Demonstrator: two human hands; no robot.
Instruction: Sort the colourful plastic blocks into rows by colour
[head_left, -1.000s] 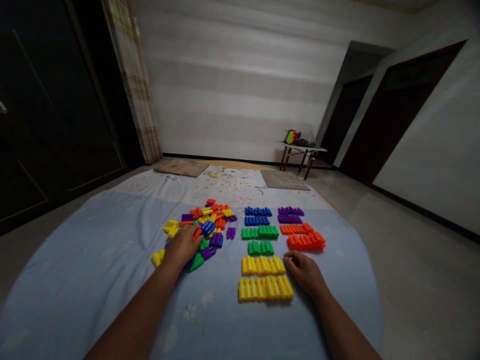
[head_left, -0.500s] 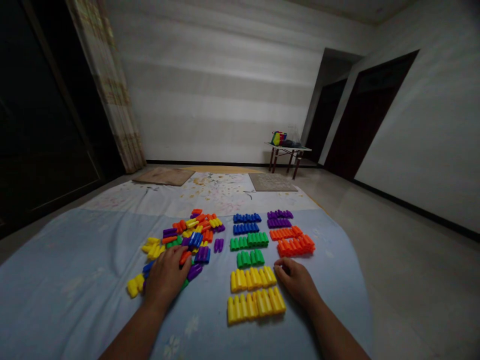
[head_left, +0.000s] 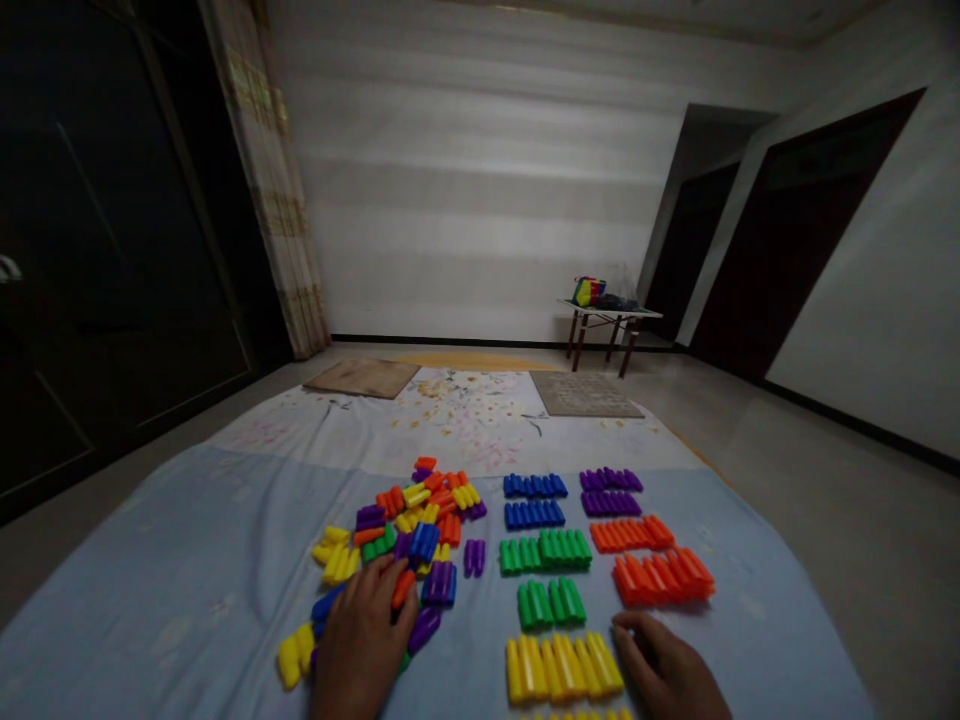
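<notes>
My left hand (head_left: 364, 635) lies over the near side of a mixed pile of plastic toy blocks (head_left: 420, 495), each like short joined tubes. An orange block (head_left: 403, 589) sits between its thumb and index finger, which are closed around it. Beneath and beside that hand are a purple block (head_left: 425, 630) and yellow blocks (head_left: 295, 655). My right hand (head_left: 664, 665) rests on the cloth with curled fingers, just right of a row of yellow blocks (head_left: 562, 668); nothing shows in it. Orange rows (head_left: 664, 577) lie beyond it.
Green rows (head_left: 551, 603), blue rows (head_left: 534, 515) and purple rows (head_left: 611, 503) stand sorted on the blue cloth (head_left: 187, 560). Two flat mats (head_left: 364, 377) lie at the far edge. Behind stands a small table (head_left: 611, 309) with a colourful bag (head_left: 589, 291).
The view has tilted up and turned left, so everything sits lower and further right. The nearest yellow row is now mostly cut off. Both hands keep their places among the blocks.
</notes>
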